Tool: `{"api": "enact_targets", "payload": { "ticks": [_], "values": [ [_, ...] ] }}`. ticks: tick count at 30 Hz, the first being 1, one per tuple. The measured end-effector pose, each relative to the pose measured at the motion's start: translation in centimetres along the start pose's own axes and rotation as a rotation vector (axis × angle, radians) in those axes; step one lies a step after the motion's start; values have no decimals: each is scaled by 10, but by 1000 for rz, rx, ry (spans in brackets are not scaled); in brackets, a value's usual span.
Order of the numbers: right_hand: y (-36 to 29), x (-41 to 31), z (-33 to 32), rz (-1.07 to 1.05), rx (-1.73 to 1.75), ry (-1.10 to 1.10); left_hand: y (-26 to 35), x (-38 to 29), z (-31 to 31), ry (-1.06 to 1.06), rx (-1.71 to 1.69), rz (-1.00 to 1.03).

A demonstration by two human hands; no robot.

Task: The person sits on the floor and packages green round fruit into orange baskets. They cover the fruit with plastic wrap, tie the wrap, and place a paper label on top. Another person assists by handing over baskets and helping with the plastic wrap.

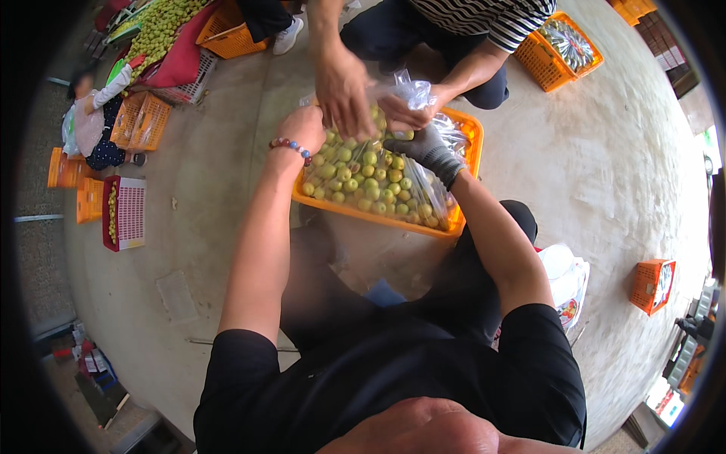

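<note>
An orange plastic crate (377, 218) lined with a clear plastic bag (422, 184) sits before me, full of small round green-yellow fruits (368, 181). My left hand (303, 126), bare with a bead bracelet, is closed on the bag's edge at the crate's far left. In a grey knit glove, my right hand (426, 148) lies on the bag at the right, thumb stretched out over the fruit; its other fingertips are hidden. Opposite me, a co-worker's hand (409, 110) holds the gathered plastic, while that person's other hand (347, 91), blurred, reaches over the fruits.
An orange crate of bagged goods (558, 51) stands at far right. Upper left, a person (93, 119) sits beside a large fruit pile (161, 34) with orange crates (142, 122). A red-and-white crate (127, 213) rests on the left floor; white bags (561, 275) lie by my right knee.
</note>
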State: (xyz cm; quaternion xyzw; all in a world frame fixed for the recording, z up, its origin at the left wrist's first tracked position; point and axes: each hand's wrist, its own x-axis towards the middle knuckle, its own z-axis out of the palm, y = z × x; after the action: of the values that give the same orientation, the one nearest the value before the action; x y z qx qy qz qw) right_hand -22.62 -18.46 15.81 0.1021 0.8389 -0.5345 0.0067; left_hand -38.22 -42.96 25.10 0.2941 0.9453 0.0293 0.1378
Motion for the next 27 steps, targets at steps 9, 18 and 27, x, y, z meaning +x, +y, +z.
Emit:
{"api": "enact_targets", "payload": {
  "ticks": [9, 18, 27],
  "values": [
    [20, 0, 9, -110, -5, 117, 14, -24, -32, 571, -76, 31],
    [20, 3, 3, -153, 162, -5, 19, -24, -27, 546, -354, 168],
    [18, 1, 1, -249, 92, 89, 29, -23, -29, 534, -659, 246]
  ]
}}
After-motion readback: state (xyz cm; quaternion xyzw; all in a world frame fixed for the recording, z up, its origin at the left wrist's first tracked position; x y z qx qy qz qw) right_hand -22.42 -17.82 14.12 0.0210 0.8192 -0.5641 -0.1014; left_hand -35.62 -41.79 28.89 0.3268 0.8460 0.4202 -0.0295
